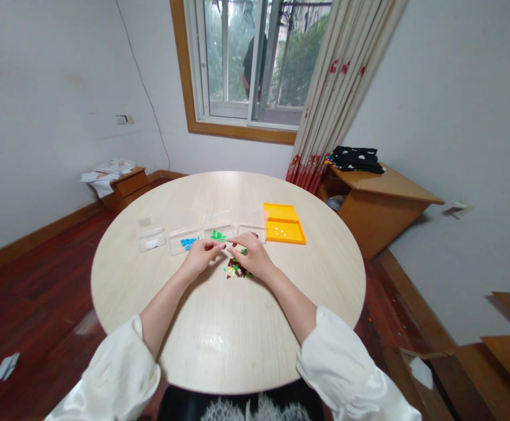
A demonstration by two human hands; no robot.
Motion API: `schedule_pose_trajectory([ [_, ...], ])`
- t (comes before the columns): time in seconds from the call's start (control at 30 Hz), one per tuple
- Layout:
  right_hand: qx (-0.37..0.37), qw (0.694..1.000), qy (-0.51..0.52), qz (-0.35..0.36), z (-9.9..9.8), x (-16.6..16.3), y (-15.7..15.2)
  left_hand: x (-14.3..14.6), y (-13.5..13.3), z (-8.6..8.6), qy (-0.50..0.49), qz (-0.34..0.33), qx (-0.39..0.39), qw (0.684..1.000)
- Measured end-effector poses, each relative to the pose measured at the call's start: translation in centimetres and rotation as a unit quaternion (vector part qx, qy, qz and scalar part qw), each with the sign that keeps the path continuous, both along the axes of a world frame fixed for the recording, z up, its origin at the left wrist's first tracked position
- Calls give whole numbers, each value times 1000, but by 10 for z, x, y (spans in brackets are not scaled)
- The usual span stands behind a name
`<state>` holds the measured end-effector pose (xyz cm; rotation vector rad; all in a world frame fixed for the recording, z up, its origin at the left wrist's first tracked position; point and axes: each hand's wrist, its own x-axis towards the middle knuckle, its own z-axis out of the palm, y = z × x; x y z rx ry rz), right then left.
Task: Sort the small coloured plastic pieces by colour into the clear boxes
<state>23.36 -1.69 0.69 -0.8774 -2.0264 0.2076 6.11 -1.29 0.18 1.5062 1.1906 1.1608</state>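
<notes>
Here, the left hand has its fingertips together at a small brown piece, grip unclear. The right hand, thumb and fingers parted, curves over the mixed pile on the table

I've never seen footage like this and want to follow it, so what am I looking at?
There is no machine here, just a person's bare left hand and right hand. The one picture comes from a camera worn on the head, looking forward and down. On the round table are clear boxes, one with blue pieces, another with green pieces. To their right, an open orange box holds small white pieces. Nearer the person lies a mixed pile. The left hand may be pinching a tiny dark bit, too small to be sure. The right hand is at the pile, thumb and fingers apart.
</notes>
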Motion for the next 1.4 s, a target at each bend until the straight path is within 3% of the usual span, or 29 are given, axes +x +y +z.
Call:
schedule_pose_trajectory([
  [0.17,-8,1000,2,17,-2,-3,1,4,-3,4,-29,-33,-2,999],
  [0.6,-7,1000,9,17,-3,-5,0,5,-4,3,3,-33,0,999],
  [0.7,-3,1000,17,-17,-2,-1,4,5,-4,2,3,1,-17,1000],
  [0.8,-4,994,37,-103,-3,12,12,5,-5,3,15,36,-14,999],
  [0.93,-28,973,35,-227,-6,33,26,6,-6,4,51,34,16,998],
  [1.07,-56,960,4,-276,-12,42,33,6,-5,-1,82,26,46,995],
  [1.23,-61,966,-15,-250,-12,37,31,4,0,-11,181,4,136,974],
  [1.4,-37,980,-9,-196,-9,28,28,3,0,-20,311,-54,234,920],
])
